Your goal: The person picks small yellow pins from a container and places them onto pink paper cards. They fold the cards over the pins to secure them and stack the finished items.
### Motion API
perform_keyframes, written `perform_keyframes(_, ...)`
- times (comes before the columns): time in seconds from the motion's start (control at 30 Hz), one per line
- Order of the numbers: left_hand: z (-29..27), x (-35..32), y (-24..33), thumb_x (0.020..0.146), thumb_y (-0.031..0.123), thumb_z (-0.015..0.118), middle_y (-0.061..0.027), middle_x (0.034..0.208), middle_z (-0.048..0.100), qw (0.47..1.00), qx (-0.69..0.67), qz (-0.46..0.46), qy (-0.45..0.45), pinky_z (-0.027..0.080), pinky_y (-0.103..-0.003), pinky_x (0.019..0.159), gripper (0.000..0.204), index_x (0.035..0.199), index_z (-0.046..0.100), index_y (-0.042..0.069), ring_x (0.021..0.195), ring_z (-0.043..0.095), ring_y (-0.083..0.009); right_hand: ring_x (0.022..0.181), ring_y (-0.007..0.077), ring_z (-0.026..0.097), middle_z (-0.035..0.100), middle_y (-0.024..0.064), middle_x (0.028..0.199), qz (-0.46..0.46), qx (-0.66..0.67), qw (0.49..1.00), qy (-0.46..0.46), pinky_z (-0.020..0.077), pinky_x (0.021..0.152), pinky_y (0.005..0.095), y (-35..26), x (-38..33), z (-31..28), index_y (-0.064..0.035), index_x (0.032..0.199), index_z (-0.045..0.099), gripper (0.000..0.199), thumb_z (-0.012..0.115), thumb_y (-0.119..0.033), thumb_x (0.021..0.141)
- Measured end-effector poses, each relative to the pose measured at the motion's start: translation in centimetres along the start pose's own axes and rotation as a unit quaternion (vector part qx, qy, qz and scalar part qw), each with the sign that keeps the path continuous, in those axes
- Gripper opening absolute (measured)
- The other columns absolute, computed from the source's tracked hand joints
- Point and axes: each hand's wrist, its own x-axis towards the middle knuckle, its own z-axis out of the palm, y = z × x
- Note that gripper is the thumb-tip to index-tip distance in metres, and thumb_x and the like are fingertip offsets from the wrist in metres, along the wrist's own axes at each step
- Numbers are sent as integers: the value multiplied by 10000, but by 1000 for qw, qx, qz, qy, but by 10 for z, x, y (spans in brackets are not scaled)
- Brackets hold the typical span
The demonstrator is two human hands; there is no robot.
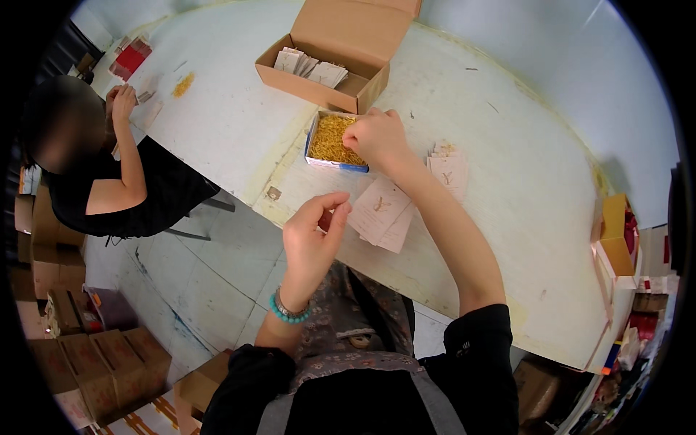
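My right hand [378, 141] dips over the right side of a small white-and-blue box [310, 154] filled with tiny gold-coloured pieces [333, 136], which look like pins. Its fingers are drawn together, and whatever they pinch is hidden. Lower and to the left, my left hand [312, 235] hovers by the table edge with thumb and fingers curled to a pinch; I cannot make out anything in it. Just right of its fingertips, pale printed cards [382, 210] lie overlapping on the table. More such cards [447, 174] are fanned beyond my right forearm.
An open brown carton [312, 85] holding bundles of pale cards stands behind the small box. At the far left another person [116, 167] works with both hands near a small gold pile [183, 85]. A yellow-brown box [616, 235] sits at the right edge; cartons [109, 370] stack lower left.
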Motion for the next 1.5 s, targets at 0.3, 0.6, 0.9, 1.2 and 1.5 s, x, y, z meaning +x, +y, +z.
perform_keyframes(0.3,3,7,5,864,25,612,-38,786,669,1000,2,-7,-24,449,-181,600,126,980,635,-20,662,571,-50,656,161,625,694,72,784,93,444,891,8,479,619,300,27,-6,1,-70,849,726,147,678,-172,755)
perform_keyframes(0.6,16,32,20,784,-5,688,-54,943,625,996,-59,63,30,461,-205,546,201,978,634,-2,658,550,-81,745,83,528,642,18,856,227,710,661,-89,431,670,221,-12,-62,-64,5,962,669,221,692,-160,816)
perform_keyframes(0.9,21,24,11,797,-66,653,-45,937,540,956,-266,77,-96,480,-216,633,167,942,607,3,799,554,-113,764,75,550,650,33,826,204,709,669,-85,427,684,217,-25,-107,-85,11,930,675,220,678,-186,833)
perform_keyframes(1.2,25,24,12,841,109,669,-45,879,526,870,-454,0,-191,461,-217,521,145,925,598,15,708,539,-115,770,117,574,635,64,818,118,839,516,-128,429,723,244,-28,-114,-78,19,912,643,210,651,-186,869)
perform_keyframes(1.5,22,22,19,842,69,657,-55,853,523,849,-488,-61,-194,512,-232,529,105,888,589,4,689,553,-125,744,112,547,612,46,812,125,846,502,-125,434,702,237,-33,-116,-74,16,904,641,201,625,-184,891)
